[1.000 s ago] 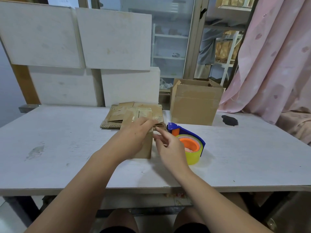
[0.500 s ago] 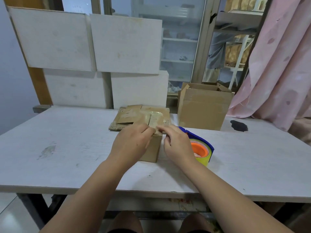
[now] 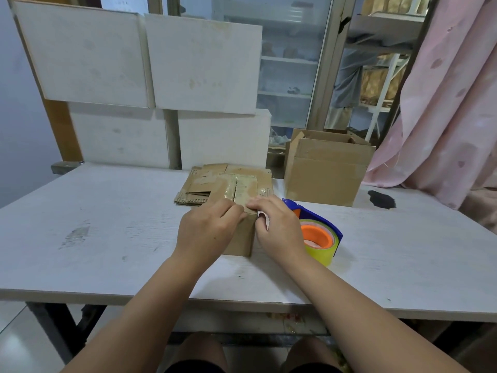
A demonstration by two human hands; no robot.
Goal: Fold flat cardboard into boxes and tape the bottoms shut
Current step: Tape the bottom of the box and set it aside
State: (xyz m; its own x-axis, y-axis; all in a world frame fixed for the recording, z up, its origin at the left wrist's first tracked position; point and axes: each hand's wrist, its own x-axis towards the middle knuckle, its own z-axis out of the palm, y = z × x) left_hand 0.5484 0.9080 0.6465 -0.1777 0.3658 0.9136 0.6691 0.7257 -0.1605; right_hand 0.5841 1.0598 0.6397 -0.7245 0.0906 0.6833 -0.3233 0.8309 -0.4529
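Both hands (left (image 3: 208, 231), right (image 3: 279, 227)) pressing small box (image 3: 242, 238) flaps, tape dispenser (image 3: 318, 234) beside

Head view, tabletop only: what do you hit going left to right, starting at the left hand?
left hand → small box under both hands → right hand → tape dispenser → dark stain on the table. The flat cardboard stack and big open box sit farther back, so they are left out.

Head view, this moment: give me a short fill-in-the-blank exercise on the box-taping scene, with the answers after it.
1. Both hands rest on top of the small ____ box.
2. The tape dispenser lies to the ____ of that box.
3. The dispenser's roll has an ____ core.
4. The large box at the table's far edge stands ____ at the top.

Missing words: cardboard; right; orange; open
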